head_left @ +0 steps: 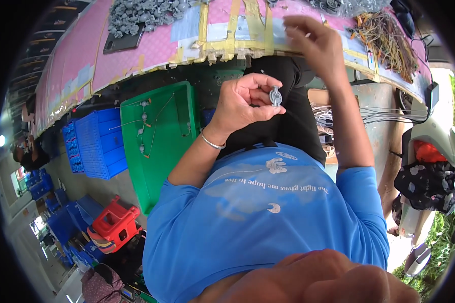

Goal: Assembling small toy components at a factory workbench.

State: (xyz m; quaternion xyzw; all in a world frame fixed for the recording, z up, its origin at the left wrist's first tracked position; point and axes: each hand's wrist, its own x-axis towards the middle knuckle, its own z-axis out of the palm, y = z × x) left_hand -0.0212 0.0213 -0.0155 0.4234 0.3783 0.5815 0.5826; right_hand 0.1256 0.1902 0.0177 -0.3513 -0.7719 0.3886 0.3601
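While the left hand [243, 98] is raised in front of the lap, just short of the desk [159, 53], it holds a small grey ring-shaped plastic piece [275, 97] at its fingertips. That grip is closed on the piece, thumb below and bent fingers above, with a silver bangle [213, 142] around the wrist. The piece sits at the right side of the left hand, its long axis running roughly from the wearer toward the desk, and its ridged side shows. The left hand is plainly the nearer one, since it bears the piece. The right hand [318, 44] is farther forward and to the right, apart from the piece, over the desk's taped front edge. Its fingers are curled and blurred, so whether that grip is bare or pinches something cannot be told. On the desk's pink covering, a heap of grey plastic parts [145, 14] lies at far left beside a dark smartphone [123, 42]; a tangle of thin wires [388, 44] lies at right. Below, left of the lap, a green bin [159, 174] holds wired pieces.
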